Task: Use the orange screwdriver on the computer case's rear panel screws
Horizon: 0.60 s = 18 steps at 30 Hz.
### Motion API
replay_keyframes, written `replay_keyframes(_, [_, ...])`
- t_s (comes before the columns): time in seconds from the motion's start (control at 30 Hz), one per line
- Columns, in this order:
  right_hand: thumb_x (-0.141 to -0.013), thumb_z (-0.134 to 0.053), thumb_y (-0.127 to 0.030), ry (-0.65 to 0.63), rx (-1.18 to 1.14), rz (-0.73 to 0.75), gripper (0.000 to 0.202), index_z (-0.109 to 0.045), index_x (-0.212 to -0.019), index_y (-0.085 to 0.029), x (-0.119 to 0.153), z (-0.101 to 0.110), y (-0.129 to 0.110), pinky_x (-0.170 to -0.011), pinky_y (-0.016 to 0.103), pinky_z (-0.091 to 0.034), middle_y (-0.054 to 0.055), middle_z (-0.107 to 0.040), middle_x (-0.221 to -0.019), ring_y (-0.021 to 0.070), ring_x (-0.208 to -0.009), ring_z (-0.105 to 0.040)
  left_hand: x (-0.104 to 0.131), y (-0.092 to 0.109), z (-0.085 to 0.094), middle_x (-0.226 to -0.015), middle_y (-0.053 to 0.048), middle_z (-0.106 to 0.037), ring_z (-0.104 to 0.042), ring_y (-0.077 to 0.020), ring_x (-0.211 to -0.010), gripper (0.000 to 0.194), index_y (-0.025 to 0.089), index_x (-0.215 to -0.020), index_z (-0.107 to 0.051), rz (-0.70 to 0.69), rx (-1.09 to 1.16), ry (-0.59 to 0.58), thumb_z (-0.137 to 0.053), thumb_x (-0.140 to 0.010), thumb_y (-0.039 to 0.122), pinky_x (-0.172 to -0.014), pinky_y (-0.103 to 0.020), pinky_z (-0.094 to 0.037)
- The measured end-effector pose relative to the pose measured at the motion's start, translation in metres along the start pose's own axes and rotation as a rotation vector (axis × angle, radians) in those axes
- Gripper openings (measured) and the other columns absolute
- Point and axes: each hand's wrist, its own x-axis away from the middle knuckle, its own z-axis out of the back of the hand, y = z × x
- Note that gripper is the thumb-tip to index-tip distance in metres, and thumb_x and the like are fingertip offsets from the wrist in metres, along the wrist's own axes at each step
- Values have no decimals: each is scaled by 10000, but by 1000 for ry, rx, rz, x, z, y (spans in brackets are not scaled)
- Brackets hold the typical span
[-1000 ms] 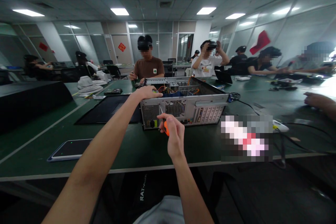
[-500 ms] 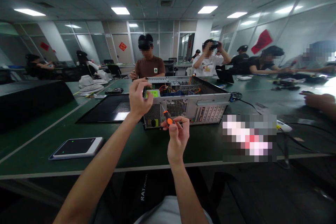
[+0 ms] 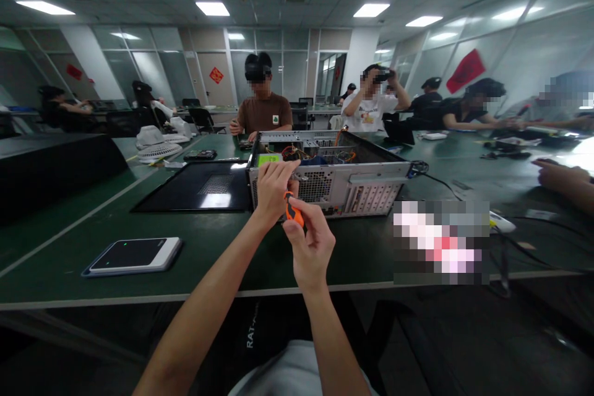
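An orange-and-black screwdriver (image 3: 294, 213) is gripped by its handle in the right hand (image 3: 314, 250) at the back of an opened computer case (image 3: 399, 171), which is laid on its side on a green desk (image 3: 223, 272). The left hand (image 3: 270, 193) is set against the left part of the metal rear panel, its fingers bent near the upper edge and close to the tool; whether anything is pinched in them cannot be told. The two hands are held close together, and the screwdriver's tip is hidden behind the fingers. Screwdriver work at the rear panel appears to be in hand; for any turn of the handle, the shaft would need to be kept straight to the panel and the case held steady. Bare grey metal is shown at the back, pierced by a mesh grille (image 3: 315, 186) and lined with narrow slot covers (image 3: 375, 198). Inside, thin coloured wires (image 3: 291, 152) are bunched in loose curves, beside a part with a bright green label (image 3: 269, 159). To the left, a flat, glossy black panel (image 3: 179, 192) with a vented patch is laid on the desk, where light is reflected; nearer, a rounded slab-shaped device (image 3: 134, 254) is seen, dark-faced and pale-rimmed.
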Motion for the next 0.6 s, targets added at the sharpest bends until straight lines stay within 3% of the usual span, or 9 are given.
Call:
replay_keyframes(0.1, [-833,-791,-484,67,-34,-31,385,-662,-1086,-224,1,-1,0,-820,337,-563,46,-667,-1019,183,-897,-659,1,0,0,-1192,-71,-758,-671,-254,-1104,542,210,-1320,-656,-2,-8,9,-495,-817,87,-1079,-445,-411])
replay_keyframes(0.17, [-806,-824,-444,91,-49,-44,370,-629,-1028,-221,2,-2,0,-784,312,-567,21,-660,-962,166,-853,-662,2,-1,-1,-1206,-70,-757,-674,-248,-1090,645,203,-1439,-565,7,9,18,-488,-812,73,-1075,-439,-416])
replay_keyframes(0.27, [-803,-839,-366,59,27,3,312,-651,-1009,-226,5,-1,-1,-780,322,-567,9,-679,-912,167,-821,-662,4,-2,-4,-1270,-90,-737,-669,-247,-1093,831,164,-1628,-253,35,49,69,-482,-833,85,-1080,-438,-424])
replay_keyframes(0.4, [-802,-845,-262,-18,226,215,302,-727,-1079,-255,6,3,-4,-842,377,-579,44,-736,-986,208,-891,-692,7,-3,-8,-1366,-118,-687,-682,-240,-1058,986,121,-1646,87,33,62,155,-486,-844,111,-1086,-434,-444])
replay_keyframes(0.5, [-843,-808,-250,-28,290,290,322,-737,-1155,-281,6,5,-6,-860,396,-591,71,-745,-1068,228,-956,-703,8,-3,-8,-1409,-109,-661,-690,-229,-1050,979,149,-1648,79,22,77,161,-476,-844,102,-1087,-425,-450])
replay_keyframes(0.6, [-887,-759,-270,7,253,238,320,-707,-1202,-286,5,7,-8,-816,384,-598,72,-742,-1113,222,-948,-706,8,-3,-6,-1416,-112,-655,-672,-242,-1084,884,156,-1651,-90,21,83,133,-467,-854,98,-1071,-431,-448])
